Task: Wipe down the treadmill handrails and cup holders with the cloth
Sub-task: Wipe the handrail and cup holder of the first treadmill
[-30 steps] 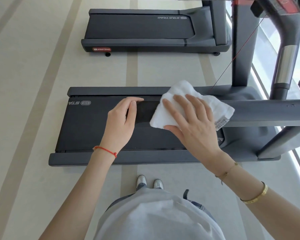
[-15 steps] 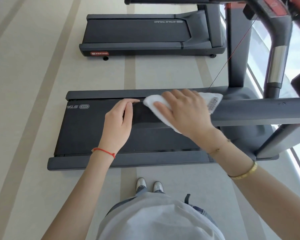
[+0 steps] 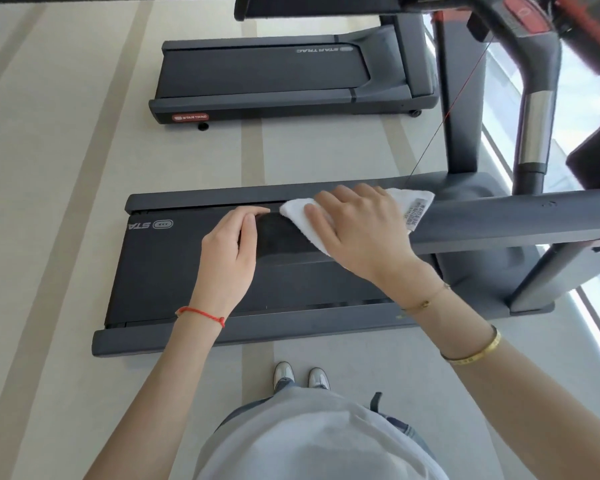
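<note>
- Nearest, the person's grey shirt (image 3: 312, 441) and two pale shoes (image 3: 300, 374) on the striped floor (image 3: 49, 237).
- The left hand (image 3: 227, 258), a red string (image 3: 201, 314) at its wrist, curls over the end of the dark handrail (image 3: 499, 220), fingers together.
- Just beside it, the right hand (image 3: 361, 233) wraps over the white cloth (image 3: 300, 214), pressing it onto the same rail; the cloth's label (image 3: 414, 214) hangs out on the right.
- A gold bangle (image 3: 478, 353) circles the right forearm.
- Below the rail lies the treadmill belt (image 3: 163, 271).
- Farther off stands a second Star Trac treadmill (image 3: 274, 74).
</note>
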